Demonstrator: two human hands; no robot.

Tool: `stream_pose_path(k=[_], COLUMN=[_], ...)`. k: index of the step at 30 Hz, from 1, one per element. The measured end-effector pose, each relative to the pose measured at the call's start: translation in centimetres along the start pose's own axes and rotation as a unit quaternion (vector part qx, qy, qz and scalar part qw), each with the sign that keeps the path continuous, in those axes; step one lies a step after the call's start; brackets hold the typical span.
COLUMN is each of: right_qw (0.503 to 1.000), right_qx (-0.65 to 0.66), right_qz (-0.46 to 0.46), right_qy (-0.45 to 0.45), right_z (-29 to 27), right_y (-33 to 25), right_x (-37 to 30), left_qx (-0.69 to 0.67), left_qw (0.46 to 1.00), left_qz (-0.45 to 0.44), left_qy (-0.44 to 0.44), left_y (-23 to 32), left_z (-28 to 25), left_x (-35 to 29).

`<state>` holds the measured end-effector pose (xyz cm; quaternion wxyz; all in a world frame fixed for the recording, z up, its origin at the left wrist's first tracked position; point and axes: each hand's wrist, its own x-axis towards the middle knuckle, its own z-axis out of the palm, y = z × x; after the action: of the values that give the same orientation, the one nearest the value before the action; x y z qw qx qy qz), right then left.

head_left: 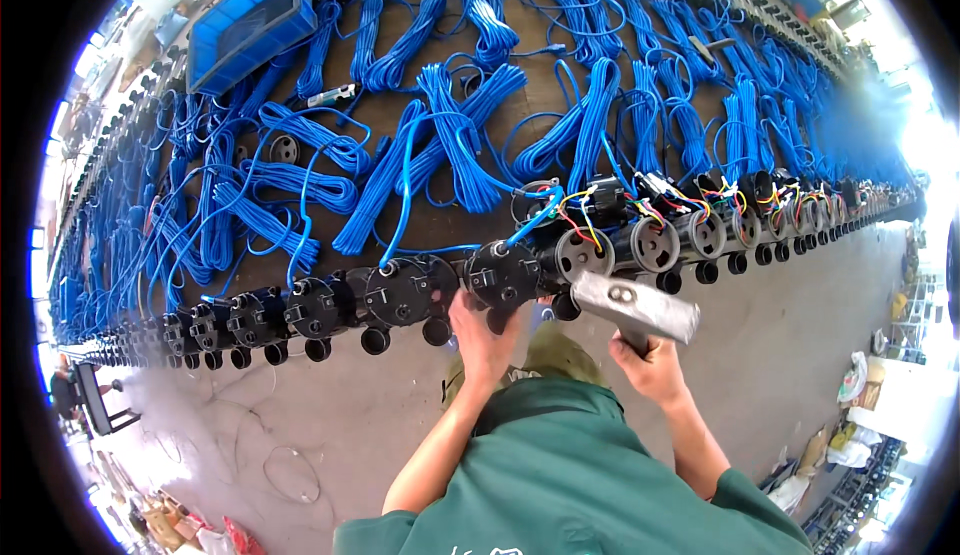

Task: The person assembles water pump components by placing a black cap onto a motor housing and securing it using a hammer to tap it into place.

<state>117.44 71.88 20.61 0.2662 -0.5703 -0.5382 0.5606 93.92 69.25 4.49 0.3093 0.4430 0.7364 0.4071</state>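
Note:
My right hand (657, 370) is closed around the handle of a hammer (655, 317) with a blocky, worn silver-grey head, raised at the table's near edge. My left hand (485, 340) grips a black cylindrical motor unit (503, 273) from below and its left side; the fingertips are partly hidden behind it. A blue cable comes out of the top of this unit's round black cover. To its right, an open unit (585, 255) shows a grey ring with red, yellow and white wires. Left of my left hand stands another covered black unit (402, 292).
Bundles of blue cable (455, 145) are spread over the brown table (395, 225). A blue plastic crate (250, 20) sits at the far left. Rows of black units line the near edge both ways. A small light-coloured tool (332, 96) lies among the cables.

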Motion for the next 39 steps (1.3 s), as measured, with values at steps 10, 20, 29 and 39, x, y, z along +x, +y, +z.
stream_pose_path(k=[10,20,29,39], right_qw=[0.989,0.952,0.966,0.958], right_qx=[0.001,0.171,0.212,0.188], right_qz=[0.144,0.239,0.143,0.216], right_qy=[-0.039,-0.082,-0.026,-0.018], right_z=[0.6,3.9,-0.2,-1.4], right_y=[5.8,4.3,0.7,1.2], right_x=[-0.2,1.9,2.4,1.2], left_qx=[-0.092,-0.027,-0.034,0.084], left_qw=[0.994,0.999,0.998,0.991], left_qz=[-0.05,0.042,0.047,0.094], left_qy=[0.03,0.005,-0.018,-0.034], left_y=[-8.9,-12.5,-12.6,-14.3], left_z=[8.7,8.6,8.5,9.0], left_x=[-1.5,-1.8,-1.6,-2.2])
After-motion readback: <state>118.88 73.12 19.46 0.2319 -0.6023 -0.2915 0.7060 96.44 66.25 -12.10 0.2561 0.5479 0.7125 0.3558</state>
